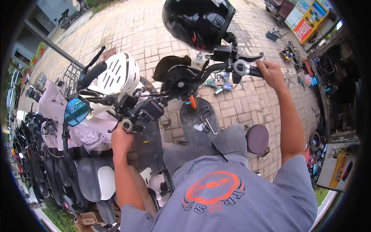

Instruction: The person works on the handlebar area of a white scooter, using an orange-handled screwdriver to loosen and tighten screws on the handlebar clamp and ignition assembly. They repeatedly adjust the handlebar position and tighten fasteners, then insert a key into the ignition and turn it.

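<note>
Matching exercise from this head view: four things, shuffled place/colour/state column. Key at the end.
Column 1
1. Right hand
2. Bent metal rod
3. Helmet
4. Round seat

Column 2
a. Glossy, mostly black
b. Dull purple on top
c. On a handlebar grip, close to a lever
d. Lying on the dark footboard

Pairs: 1-c, 2-d, 3-a, 4-b
</note>
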### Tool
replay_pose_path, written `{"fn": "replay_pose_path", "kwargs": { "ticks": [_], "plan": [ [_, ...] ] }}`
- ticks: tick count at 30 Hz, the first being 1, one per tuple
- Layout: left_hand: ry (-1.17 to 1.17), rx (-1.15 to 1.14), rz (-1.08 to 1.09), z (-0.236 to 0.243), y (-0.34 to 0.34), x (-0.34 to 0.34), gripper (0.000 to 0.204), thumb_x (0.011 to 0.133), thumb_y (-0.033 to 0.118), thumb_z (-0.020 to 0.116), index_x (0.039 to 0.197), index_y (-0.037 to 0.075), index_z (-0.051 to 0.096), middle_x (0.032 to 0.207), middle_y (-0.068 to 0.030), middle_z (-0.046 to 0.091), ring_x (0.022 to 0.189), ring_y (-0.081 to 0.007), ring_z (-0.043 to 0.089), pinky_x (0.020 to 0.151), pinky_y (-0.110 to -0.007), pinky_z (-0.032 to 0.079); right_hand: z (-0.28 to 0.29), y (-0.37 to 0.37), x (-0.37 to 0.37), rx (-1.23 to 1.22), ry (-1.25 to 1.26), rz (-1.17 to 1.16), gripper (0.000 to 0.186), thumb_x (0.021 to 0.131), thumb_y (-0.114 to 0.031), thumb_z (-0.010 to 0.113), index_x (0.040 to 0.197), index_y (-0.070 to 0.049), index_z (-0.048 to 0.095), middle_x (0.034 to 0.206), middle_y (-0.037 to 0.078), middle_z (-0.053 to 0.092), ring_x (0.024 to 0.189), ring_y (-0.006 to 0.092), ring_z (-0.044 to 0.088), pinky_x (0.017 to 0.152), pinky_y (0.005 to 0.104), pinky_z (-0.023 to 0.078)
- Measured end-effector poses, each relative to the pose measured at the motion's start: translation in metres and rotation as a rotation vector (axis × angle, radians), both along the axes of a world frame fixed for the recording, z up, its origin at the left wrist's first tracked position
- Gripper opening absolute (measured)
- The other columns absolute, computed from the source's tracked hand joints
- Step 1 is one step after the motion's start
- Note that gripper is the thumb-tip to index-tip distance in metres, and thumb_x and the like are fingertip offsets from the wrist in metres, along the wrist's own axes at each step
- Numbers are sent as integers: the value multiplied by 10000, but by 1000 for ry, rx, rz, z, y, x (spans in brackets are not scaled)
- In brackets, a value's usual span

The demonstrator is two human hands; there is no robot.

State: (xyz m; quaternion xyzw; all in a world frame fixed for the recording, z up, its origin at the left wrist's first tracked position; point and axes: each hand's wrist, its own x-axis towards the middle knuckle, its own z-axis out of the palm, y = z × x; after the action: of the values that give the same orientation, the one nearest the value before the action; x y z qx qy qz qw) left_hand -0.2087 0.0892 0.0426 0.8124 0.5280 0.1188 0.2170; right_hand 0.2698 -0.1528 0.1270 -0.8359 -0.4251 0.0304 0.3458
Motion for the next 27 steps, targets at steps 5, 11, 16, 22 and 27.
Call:
{"fn": "replay_pose_path", "kwargs": {
  "ticks": [5, 11, 16, 22, 27],
  "plan": [
    [88, 98, -32, 5, 9, 4, 226, 734, 148, 624, 925, 32, 590, 838, -240, 642, 822, -443, 599, 706, -494, 472, -17, -30, -10, 57, 51, -67, 390, 915, -332, 570, 801, 27, 675, 570, 93, 572, 545, 128, 503, 529, 327, 409],
    [159, 206, -76, 26, -4, 39, 233, 722, 162, 641, 919, 49, 588, 799, -212, 648, 790, -415, 615, 677, -493, 473, -46, -69, 19, 130, 112, -135, 418, 916, -318, 570, 711, 41, 628, 526, 73, 503, 519, 116, 440, 500, 318, 376],
    [185, 257, -58, 32, -27, 65, 210, 730, 163, 630, 898, 46, 585, 782, -199, 650, 770, -405, 618, 668, -491, 473, -51, -81, 44, 141, 161, -139, 427, 915, -329, 569, 712, 41, 633, 529, 17, 512, 522, 79, 426, 481, 293, 359],
    [194, 341, -45, 30, -37, 83, 200, 727, 164, 631, 890, 58, 583, 764, -189, 646, 759, -403, 615, 650, -497, 468, -61, -88, 66, 162, 236, -121, 414, 917, -319, 553, 727, 39, 636, 526, 14, 500, 511, 88, 429, 480, 292, 358],
    [237, 362, -64, 37, -36, 95, 203, 727, 172, 633, 895, 70, 580, 779, -180, 648, 770, -399, 618, 655, -491, 471, -69, -93, 80, 151, 191, -121, 428, 910, -344, 545, 743, 38, 638, 526, 46, 507, 509, 112, 450, 495, 304, 374]
  ]
}}
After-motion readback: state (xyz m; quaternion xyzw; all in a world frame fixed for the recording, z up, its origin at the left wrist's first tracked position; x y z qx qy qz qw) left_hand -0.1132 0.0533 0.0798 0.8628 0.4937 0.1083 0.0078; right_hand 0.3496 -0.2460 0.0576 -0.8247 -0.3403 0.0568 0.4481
